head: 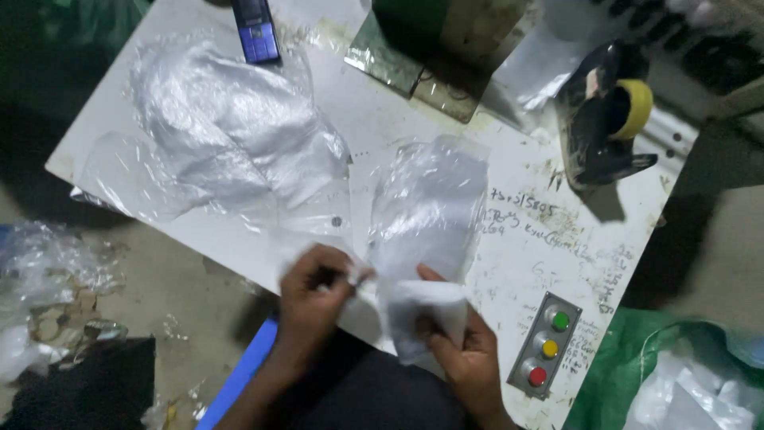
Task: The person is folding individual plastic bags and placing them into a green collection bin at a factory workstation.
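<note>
Both hands first, down at the near table edge: our left hand [312,296] is pinched shut on the mouth of a clear plastic bag [428,211], and our right hand [461,350] is gripping a folded white piece [422,314] at the bag's opening. Past that we see a white table [509,239] holding a heap of plastic bags [231,127], a blue phone [256,30], a tape dispenser [605,115] and a three-button control box [547,346].
</note>
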